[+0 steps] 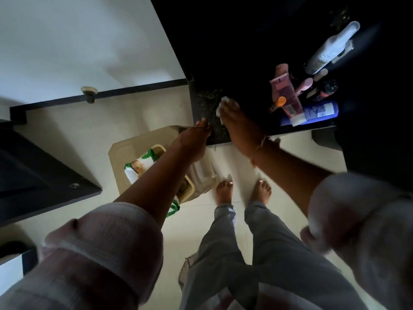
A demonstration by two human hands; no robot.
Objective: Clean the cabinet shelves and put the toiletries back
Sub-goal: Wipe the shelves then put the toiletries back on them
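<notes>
Wiping step in hand. Shelf (pixel 207 104) was dark, with the toiletries (pixel 301 97) bunched at its right end. Right hand (pixel 232 113), fingers flat, pressed a wipe (pixel 223 101) on the bare left part. Left hand (pixel 199 133) hooked the front edge. Next move, likely: shift the toiletries aside and wipe beneath.

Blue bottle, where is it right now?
In the head view the blue bottle lies on its side at the right, near the front edge of the dark shelf, just beside the pink tube and right of the right hand.
</notes>
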